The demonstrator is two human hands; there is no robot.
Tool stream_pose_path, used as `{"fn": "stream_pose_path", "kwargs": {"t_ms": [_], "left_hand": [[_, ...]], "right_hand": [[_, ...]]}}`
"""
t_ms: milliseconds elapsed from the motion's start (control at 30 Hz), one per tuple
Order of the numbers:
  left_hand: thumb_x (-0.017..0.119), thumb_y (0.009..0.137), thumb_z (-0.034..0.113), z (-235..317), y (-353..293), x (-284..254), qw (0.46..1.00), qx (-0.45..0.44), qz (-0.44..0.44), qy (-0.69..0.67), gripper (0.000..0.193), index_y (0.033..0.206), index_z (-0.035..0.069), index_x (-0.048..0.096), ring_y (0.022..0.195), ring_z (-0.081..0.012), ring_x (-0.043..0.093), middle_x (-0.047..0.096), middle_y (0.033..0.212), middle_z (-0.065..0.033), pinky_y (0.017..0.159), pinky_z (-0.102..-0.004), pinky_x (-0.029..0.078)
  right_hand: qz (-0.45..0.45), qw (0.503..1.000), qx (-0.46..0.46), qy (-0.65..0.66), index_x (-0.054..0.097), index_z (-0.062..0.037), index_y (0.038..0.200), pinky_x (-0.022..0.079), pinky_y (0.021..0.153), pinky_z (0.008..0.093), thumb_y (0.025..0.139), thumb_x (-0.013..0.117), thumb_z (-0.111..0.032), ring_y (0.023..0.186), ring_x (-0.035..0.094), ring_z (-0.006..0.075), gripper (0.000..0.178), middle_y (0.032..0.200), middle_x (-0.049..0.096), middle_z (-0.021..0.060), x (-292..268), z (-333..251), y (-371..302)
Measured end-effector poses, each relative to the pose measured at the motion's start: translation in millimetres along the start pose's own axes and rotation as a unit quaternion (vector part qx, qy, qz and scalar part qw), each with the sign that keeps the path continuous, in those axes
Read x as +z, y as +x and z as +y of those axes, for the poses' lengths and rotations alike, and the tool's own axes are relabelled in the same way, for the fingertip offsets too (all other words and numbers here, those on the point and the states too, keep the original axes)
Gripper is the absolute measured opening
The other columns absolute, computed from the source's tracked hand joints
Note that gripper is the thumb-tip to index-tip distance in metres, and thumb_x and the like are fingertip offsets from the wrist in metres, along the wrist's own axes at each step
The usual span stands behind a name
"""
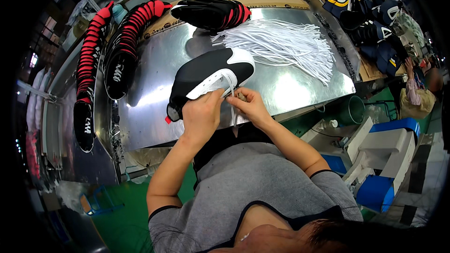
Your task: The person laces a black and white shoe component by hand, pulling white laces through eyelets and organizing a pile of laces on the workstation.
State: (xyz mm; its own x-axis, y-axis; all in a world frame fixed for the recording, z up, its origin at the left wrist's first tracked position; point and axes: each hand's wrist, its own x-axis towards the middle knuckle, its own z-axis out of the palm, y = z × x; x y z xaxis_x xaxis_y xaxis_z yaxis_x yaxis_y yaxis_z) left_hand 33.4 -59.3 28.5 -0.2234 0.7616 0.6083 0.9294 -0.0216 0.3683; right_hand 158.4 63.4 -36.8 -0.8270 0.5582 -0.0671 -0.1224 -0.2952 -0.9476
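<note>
Two grips were closed: left hand (pixel 202 113) on shoe upper (pixel 194 72), seemingly steadying it, right hand (pixel 252 107) on white lace (pixel 233 116).

Bright light, seemingly from above, throws white glare onto the metal desk (pixel 154 121) at its left and near right, with softer grey shadow between. The shoe upper (pixel 211 68) and bundled white laces (pixel 283 49) look fairly sharp, while dimmer surroundings at far left and right turn soft; fisheye distortion bows straight edges, and blackness swallows the corners.
</note>
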Motion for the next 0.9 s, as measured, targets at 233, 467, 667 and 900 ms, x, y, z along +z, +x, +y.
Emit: {"fn": "stream_pose_path", "kwargs": {"t_ms": [233, 467, 667, 900], "left_hand": [[0.071, 0.086, 0.01, -15, 7, -20, 0.99, -0.129, -0.018, -0.049, 0.019, 0.104, 0.006, 0.069, 0.062, -0.0289, 0.064, 0.066, 0.075, -0.0157, 0.058, -0.033, 0.048], [0.069, 0.088, 0.007, -28, 43, -71, 0.973, -0.193, 0.012, -0.127, 0.02, 0.107, 0.0, 0.068, 0.066, -0.0098, 0.061, 0.069, 0.081, -0.0081, 0.063, -0.0247, 0.049], [0.069, 0.086, 0.021, -45, 16, -1, 0.96, -0.149, -0.236, -0.036, 0.023, 0.107, 0.011, 0.069, 0.073, -0.0348, 0.067, 0.068, 0.08, -0.0162, 0.066, -0.0409, 0.051], [0.065, 0.09, 0.021, -46, 5, 17, 0.943, -0.17, -0.282, -0.047, 0.024, 0.109, 0.008, 0.069, 0.083, -0.0339, 0.068, 0.071, 0.094, -0.0144, 0.073, -0.0417, 0.052]], "right_hand": [[-0.151, 0.96, 0.083, -0.222, 0.061, -0.0023, 0.078, 0.039, 0.056, 0.0246, 0.09, 0.072, -0.023, 0.061, 0.049, 0.006, 0.026, 0.063, 0.051, -0.0044, -27, -31, -40], [-0.076, 0.927, 0.17, -0.327, 0.068, -0.0026, 0.084, 0.042, 0.057, 0.0287, 0.087, 0.074, -0.017, 0.064, 0.057, 0.0082, 0.016, 0.066, 0.061, 0.0035, -101, -38, -116], [-0.007, 0.983, 0.162, -0.083, 0.07, -0.0033, 0.1, 0.032, 0.054, 0.0186, 0.089, 0.07, -0.017, 0.065, 0.049, 0.0026, 0.017, 0.08, 0.066, 0.0, -70, -65, -81], [-0.005, 0.981, -0.022, -0.194, 0.072, 0.0002, 0.102, 0.041, 0.063, 0.0198, 0.09, 0.07, -0.013, 0.07, 0.052, 0.004, 0.018, 0.085, 0.064, -0.0012, -32, -32, 16]]}}
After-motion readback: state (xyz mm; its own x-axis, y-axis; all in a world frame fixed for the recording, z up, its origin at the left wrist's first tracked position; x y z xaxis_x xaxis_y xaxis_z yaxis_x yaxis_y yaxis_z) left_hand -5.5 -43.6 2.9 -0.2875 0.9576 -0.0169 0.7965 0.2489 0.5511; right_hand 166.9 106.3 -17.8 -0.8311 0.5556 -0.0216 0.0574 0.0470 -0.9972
